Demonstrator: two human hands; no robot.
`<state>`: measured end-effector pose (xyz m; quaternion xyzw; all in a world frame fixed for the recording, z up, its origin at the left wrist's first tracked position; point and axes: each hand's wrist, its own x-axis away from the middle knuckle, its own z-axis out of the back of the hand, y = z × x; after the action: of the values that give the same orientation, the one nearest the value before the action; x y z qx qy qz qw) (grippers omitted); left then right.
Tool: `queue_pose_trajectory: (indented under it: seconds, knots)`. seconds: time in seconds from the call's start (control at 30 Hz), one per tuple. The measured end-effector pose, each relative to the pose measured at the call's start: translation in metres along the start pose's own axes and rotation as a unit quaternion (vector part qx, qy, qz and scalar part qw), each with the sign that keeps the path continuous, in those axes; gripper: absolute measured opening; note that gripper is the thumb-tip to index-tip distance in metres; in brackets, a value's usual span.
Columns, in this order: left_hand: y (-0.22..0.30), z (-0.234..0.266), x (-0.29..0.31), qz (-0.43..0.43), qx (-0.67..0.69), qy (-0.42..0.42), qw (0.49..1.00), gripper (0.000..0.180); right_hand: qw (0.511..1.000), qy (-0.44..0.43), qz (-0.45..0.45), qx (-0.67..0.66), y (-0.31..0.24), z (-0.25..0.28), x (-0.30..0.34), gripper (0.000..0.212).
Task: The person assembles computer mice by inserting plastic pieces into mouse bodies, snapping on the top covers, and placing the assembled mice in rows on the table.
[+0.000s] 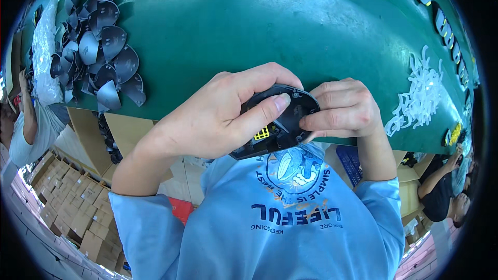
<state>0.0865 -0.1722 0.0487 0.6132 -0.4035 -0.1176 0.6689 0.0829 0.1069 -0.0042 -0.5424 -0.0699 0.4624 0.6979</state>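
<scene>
My left hand [223, 111] is closed round the left side of a black plastic shell [300, 108], its thumb pressed down on the inside. The shell has a rounded end and small raised posts along its rim. A yellow grid-like piece [262, 134] shows inside it, beside my left thumb. At the shell's right edge my right hand [345, 106] pinches the rim, thumb tucked below and fingertips reaching inside. Whether a small part sits between those fingertips is hidden. Both hands are just above the table's near edge, close to my body.
Dark curved plastic covers [111, 41] are heaped on the green table [228, 31] at left, beside a clear plastic bag [46, 57]. Translucent strips [420, 93] lie piled at right. Black-and-yellow units [443, 26] line the far right edge. Co-workers sit at both sides; cardboard boxes [72, 202] stand lower left.
</scene>
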Motion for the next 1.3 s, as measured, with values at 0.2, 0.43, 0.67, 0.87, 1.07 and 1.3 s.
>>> queue_pose_trajectory:
  seconds: [0.2, 0.43, 0.67, 0.87, 1.07, 1.3]
  knots:
    - [0.000, -0.004, 0.003, -0.021, -0.026, 0.018, 0.999, 0.026, 0.999, 0.012, -0.013, 0.031, -0.003, -0.005, -0.001, 0.026]
    - [-0.007, -0.014, 0.008, -0.072, 0.011, 0.079, 0.994, 0.026, 0.995, 0.036, -0.005, 0.089, -0.005, -0.011, 0.000, 0.027]
    - [-0.016, -0.017, 0.007, -0.030, 0.092, 0.065, 0.993, 0.029, 0.997, 0.067, -0.013, 0.042, -0.004, -0.009, -0.004, 0.032]
    - [-0.028, -0.026, -0.008, 0.144, 0.423, 0.017, 0.894, 0.036, 0.993, 0.080, -0.055, -0.065, -0.003, 0.000, -0.002, 0.031]
    - [-0.025, -0.024, -0.010, 0.115, 0.364, 0.018, 0.924, 0.036, 0.983, 0.068, -0.137, -0.097, -0.003, 0.006, -0.002, 0.033]
    - [0.008, 0.002, 0.000, -0.202, -0.222, 0.127, 0.945, 0.040, 0.966, 0.089, -0.212, -0.121, -0.007, 0.013, 0.001, 0.024]
